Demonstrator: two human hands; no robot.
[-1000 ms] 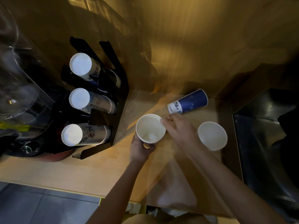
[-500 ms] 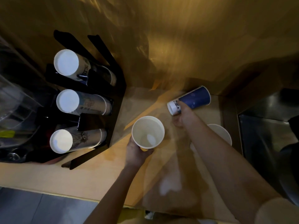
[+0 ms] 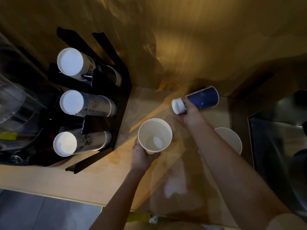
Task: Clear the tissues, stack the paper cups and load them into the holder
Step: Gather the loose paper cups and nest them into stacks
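At the far left a black cup holder (image 3: 119, 103) stands on the wooden counter (image 3: 93, 178), carrying three tilted stacks of paper cups with their white bases toward the camera: an upper stack (image 3: 71, 62), a middle stack (image 3: 73, 102) and a lower stack (image 3: 66, 144). The holder's right wall sits just left of the left hand's fingers, with a narrow strip of bare counter between them. The counter's front edge runs along the bottom left, with grey floor (image 3: 33, 211) beyond it. The left hand (image 3: 141, 155) is closed around the lower wall of a white paper cup (image 3: 155, 135), held upright with its mouth open to the camera; the fingers wrap underneath and the thumb presses the near side. Between this cup and the right hand lies a small open gap of counter. The right hand (image 3: 187, 112) is clasped over the narrow end of a blue paper cup (image 3: 201, 99) that lies on its side, white base toward the left, mouth toward the back corner by the wall (image 3: 182, 39). Below and right of the right hand's fingers, partly hidden by the forearm, a second white cup (image 3: 230, 140) stands upright near the counter's right edge. Right of that edge is a dark metal surface (image 3: 279, 146). Open counter lies nearer the person than both hands.
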